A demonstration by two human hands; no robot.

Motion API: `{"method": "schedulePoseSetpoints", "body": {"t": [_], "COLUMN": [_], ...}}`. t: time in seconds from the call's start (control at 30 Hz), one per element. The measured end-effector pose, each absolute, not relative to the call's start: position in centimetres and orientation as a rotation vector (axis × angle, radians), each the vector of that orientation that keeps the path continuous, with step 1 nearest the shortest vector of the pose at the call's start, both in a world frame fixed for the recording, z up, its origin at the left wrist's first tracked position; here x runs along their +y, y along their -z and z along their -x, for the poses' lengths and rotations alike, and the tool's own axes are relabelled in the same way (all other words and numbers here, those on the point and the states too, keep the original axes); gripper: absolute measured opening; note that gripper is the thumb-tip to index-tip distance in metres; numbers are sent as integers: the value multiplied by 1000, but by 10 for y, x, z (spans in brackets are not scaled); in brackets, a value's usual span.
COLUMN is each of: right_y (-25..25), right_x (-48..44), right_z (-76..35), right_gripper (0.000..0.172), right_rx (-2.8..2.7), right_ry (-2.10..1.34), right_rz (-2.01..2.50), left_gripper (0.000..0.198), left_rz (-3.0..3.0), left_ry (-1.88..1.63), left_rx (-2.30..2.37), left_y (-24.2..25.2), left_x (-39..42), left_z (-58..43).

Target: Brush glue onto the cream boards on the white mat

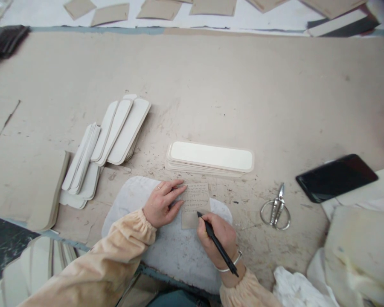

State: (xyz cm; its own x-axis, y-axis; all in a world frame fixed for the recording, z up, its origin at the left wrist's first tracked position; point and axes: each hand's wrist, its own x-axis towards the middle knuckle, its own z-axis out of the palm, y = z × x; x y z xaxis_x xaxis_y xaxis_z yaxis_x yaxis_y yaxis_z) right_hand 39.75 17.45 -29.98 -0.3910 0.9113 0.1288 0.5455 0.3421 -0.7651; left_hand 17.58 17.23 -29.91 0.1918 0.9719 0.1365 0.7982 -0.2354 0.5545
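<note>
A small tan card (190, 219) with rows of handwritten marks lies on a pale grey rounded sheet (169, 256) at the table's near edge. My left hand (164, 202) rests flat, fingers apart, with its fingertips on the card's left edge. In my right hand (220, 238) is a black pen (218, 245), gripped between thumb and fingers, its tip at the card's lower right part. Just beyond the card lies a stack of long white strips with rounded corners (211, 156). Small silver scissors (277, 209) lie to the right of my right hand, closed.
More white rounded strips (128, 132) are fanned in piles at the left, beside a folded tan sheet (51, 196). A black phone (336, 177) lies at the right, near crumpled white cloth (302, 285). Tan pieces (213, 6) line the far edge.
</note>
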Motion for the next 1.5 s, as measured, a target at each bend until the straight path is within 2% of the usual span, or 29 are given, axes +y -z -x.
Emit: {"method": "schedulePoseSetpoints", "body": {"t": [0.8,1.0,1.2,1.37,1.5], "right_y": [300,301,308,312,309], "right_x": [173,175,178,176,168], "right_z": [-399,-406,-404,-407,-428], "right_gripper": [6,18,20,20,35], "right_rx": [-1995,-1870,-1867,-1992,-2050], "right_ry": [-820,-768,-824,-649,-592], "right_rz": [1301,1299,1264,1179,1247], "left_gripper": [52,57,48,41,40], "left_rz": [-2113,-2056,-2046,-2101,-2123], "left_ry": [-653,-688,-837,-856,-826], "left_rx": [1653,1691,1760,1772,1792], "left_y": [301,305,315,318,319], "left_x": [172,170,170,172,173], "left_z": [-175,-175,-175,-175,-175]}}
